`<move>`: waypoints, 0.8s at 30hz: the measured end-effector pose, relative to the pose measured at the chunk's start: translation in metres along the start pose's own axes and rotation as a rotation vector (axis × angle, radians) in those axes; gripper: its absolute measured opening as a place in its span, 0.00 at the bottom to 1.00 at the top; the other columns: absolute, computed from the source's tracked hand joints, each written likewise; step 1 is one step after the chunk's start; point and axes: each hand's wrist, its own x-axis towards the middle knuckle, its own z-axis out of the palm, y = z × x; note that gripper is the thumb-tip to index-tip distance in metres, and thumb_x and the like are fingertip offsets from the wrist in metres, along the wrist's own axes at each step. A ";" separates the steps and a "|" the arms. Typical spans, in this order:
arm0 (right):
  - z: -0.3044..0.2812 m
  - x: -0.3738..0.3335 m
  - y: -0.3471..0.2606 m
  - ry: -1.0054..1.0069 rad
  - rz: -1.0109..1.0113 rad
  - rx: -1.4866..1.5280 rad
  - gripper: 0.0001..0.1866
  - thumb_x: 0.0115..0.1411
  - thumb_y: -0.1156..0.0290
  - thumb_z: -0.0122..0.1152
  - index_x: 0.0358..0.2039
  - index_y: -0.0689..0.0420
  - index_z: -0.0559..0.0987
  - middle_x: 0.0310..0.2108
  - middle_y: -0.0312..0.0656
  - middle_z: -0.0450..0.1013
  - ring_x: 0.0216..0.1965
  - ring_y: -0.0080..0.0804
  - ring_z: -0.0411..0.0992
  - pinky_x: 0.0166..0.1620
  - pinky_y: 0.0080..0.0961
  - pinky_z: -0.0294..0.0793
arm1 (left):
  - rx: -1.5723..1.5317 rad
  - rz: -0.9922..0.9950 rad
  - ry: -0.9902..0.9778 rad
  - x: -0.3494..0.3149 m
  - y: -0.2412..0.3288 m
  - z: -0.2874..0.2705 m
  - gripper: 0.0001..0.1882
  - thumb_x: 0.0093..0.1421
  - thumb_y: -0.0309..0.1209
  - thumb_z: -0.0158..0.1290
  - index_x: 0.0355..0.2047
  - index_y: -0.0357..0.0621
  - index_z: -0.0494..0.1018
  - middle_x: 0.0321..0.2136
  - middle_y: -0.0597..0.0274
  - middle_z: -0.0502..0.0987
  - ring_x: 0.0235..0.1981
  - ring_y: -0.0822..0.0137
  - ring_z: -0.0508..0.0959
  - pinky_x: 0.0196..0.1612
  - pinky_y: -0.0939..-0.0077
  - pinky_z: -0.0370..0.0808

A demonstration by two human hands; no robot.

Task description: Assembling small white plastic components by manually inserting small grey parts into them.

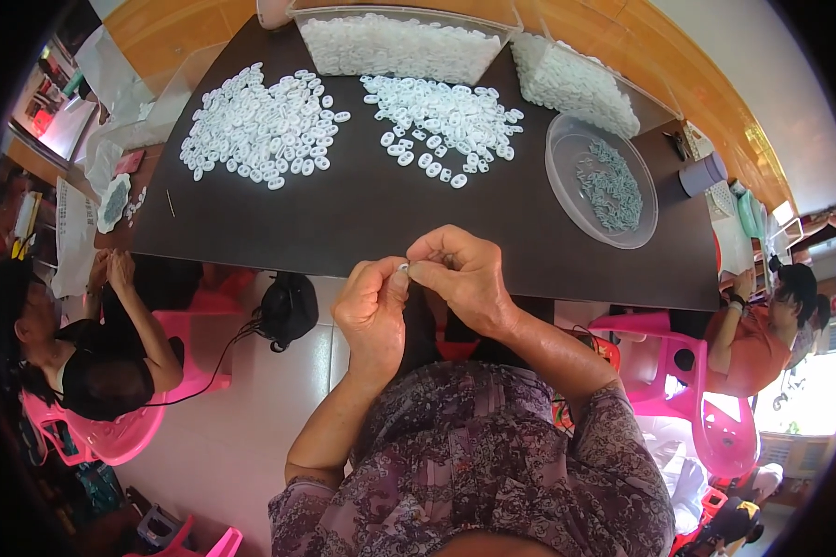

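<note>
Fingers (424, 273) of left hand (371, 311) and right hand (469, 278) pinch a small white piece (403, 267); two-holed ovals (265, 127) heap beyond.

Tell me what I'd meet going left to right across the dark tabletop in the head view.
Thin stick, left pile of white pieces, right pile of white pieces, round clear dish of grey-green bits, purple-grey cylinder.

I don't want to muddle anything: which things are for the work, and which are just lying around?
Probably for the work:
tiny white piece where left hand and right hand meet
two white heaps
greenish bits in the dish

Probably just nearby:
black bag
pink chair
</note>
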 end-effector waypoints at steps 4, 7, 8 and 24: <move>-0.001 0.005 0.006 0.007 -0.028 -0.041 0.06 0.54 0.78 0.60 0.32 0.64 0.74 0.23 0.33 0.71 0.21 0.13 0.66 0.22 0.12 0.65 | -0.145 -0.158 0.012 0.005 -0.001 0.001 0.04 0.57 0.21 0.53 0.32 0.31 0.74 0.25 0.65 0.72 0.21 0.79 0.69 0.24 0.87 0.68; -0.009 0.011 0.007 0.027 -0.104 -0.150 0.06 0.53 0.77 0.60 0.33 0.62 0.76 0.24 0.33 0.71 0.26 0.14 0.68 0.27 0.15 0.67 | -0.299 -0.286 0.018 0.011 -0.004 0.000 0.04 0.57 0.21 0.53 0.33 0.33 0.75 0.24 0.64 0.73 0.21 0.79 0.70 0.24 0.87 0.68; -0.014 0.014 0.006 0.046 -0.135 -0.210 0.07 0.52 0.76 0.61 0.32 0.62 0.76 0.25 0.33 0.71 0.28 0.15 0.68 0.30 0.16 0.68 | -0.388 -0.346 0.015 0.013 -0.004 -0.001 0.05 0.57 0.21 0.53 0.33 0.34 0.75 0.24 0.65 0.72 0.22 0.78 0.70 0.24 0.87 0.69; -0.070 0.073 0.041 0.159 -0.707 -1.203 0.05 0.45 0.78 0.61 0.24 0.55 0.75 0.22 0.40 0.65 0.28 0.39 0.64 0.31 0.34 0.65 | -0.438 -0.334 0.040 0.020 -0.003 -0.004 0.09 0.57 0.22 0.53 0.38 0.32 0.74 0.23 0.60 0.75 0.20 0.75 0.71 0.21 0.83 0.69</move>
